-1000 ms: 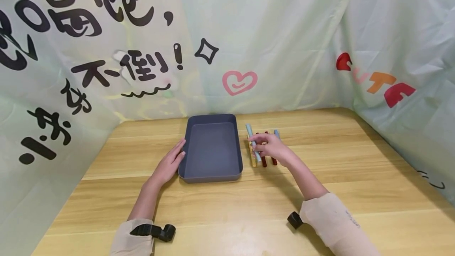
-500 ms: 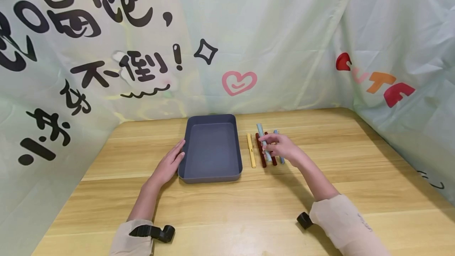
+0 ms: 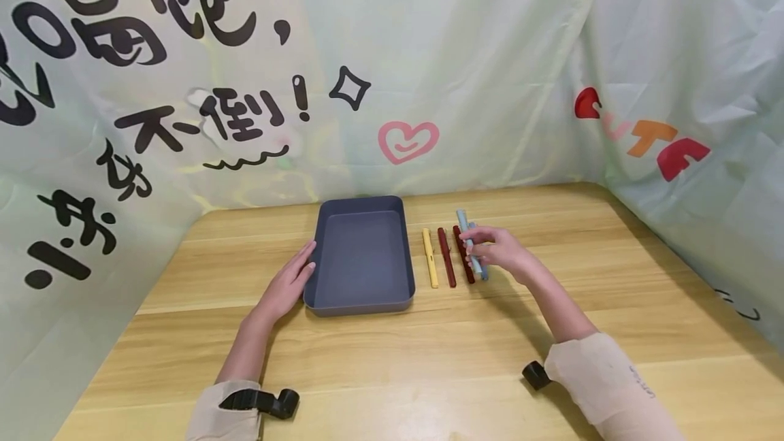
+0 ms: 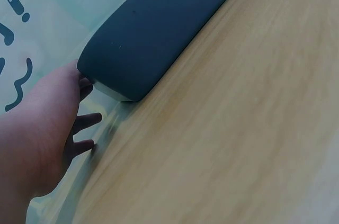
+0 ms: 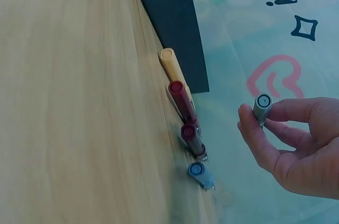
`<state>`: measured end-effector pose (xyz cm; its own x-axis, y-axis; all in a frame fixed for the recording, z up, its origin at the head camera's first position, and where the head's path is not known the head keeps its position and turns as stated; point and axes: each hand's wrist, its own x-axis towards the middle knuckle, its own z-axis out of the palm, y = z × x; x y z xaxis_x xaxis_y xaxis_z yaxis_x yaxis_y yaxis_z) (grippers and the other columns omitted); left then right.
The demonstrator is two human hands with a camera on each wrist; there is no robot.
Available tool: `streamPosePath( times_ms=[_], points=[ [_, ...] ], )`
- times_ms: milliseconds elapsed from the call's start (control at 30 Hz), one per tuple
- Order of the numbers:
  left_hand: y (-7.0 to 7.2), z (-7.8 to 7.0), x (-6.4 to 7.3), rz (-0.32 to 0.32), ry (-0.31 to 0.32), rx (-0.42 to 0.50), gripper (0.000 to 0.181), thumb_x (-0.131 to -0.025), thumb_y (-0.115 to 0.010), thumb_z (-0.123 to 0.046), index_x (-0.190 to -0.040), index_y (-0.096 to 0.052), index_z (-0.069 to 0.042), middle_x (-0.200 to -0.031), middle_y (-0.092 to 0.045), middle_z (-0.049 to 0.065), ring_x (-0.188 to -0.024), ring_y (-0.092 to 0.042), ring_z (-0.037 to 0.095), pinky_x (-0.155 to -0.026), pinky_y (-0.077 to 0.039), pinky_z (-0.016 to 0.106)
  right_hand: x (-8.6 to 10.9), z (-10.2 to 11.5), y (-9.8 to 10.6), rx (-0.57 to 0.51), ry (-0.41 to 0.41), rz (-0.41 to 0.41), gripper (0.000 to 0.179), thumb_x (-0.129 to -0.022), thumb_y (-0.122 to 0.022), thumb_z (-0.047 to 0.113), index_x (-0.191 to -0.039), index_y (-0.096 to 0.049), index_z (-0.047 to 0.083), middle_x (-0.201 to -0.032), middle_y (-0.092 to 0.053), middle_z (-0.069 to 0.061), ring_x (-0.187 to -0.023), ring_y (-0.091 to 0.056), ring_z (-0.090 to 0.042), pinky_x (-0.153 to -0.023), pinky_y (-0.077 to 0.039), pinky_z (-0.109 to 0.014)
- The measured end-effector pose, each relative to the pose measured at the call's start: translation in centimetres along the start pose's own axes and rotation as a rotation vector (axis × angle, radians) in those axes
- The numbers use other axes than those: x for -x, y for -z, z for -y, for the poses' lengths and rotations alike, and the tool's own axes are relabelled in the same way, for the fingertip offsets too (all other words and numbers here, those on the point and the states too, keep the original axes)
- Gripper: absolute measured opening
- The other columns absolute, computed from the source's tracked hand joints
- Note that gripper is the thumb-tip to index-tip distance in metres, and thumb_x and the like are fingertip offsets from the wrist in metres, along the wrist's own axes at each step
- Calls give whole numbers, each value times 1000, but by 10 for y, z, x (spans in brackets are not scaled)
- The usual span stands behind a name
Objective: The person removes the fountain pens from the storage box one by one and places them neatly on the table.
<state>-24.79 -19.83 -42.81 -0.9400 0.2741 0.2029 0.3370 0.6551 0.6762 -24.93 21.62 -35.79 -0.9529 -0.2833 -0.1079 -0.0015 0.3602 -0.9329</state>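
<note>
Pinched between the thumb and fingers of my right hand point(image 3: 499, 250) is a light blue pen point(image 3: 462, 220), tilted and held above the table. In the right wrist view the light blue pen point(image 5: 262, 105) shows end-on, apart from the pens below. A yellow pen point(image 3: 431, 257), a dark red pen point(image 3: 446, 257), a second dark red pen point(image 3: 469, 275) and a blue pen point(image 3: 484, 272) lie side by side, the last two partly hidden by the held pen and hand. With extended fingers, my left hand point(image 3: 284, 288) rests against the left side of a dark grey-blue tray point(image 3: 358, 260).
The wooden table point(image 3: 380, 373) reaches back to a printed cloth backdrop point(image 3: 502, 73), which also hangs along both sides. The pens lie just right of the tray. Black wrist cameras sit on both beige sleeves point(image 3: 226, 410).
My right hand has carried the light blue pen rightward, from over the yellow pen to above the second dark red and blue pens. My left hand stays at the tray.
</note>
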Motion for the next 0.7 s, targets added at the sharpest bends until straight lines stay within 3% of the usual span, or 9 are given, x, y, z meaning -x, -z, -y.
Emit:
streamPosePath(
  times_ms=[367,700],
  points=[
    [0,2,-1,-16,-7,-8,49,-101,-36,-27,-146,-26,-12,-150,-21,9,-134,-19,31,-106,-15,51,-1,-8,12,-109,5,-8,38,-93,-44,-4,-129,-38,-16,-112,-46,-33,-95,-56,-35,-82,-49,-37],
    [0,2,-2,-7,-9,-25,49,-101,-36,-26,-147,-25,-11,-150,-20,10,-134,-18,32,-106,-15,51,-1,-17,19,-86,-25,-24,38,-93,-43,-2,-129,-39,-14,-111,-47,-29,-92,-58,-27,-79,-49,-32]
  ],
)
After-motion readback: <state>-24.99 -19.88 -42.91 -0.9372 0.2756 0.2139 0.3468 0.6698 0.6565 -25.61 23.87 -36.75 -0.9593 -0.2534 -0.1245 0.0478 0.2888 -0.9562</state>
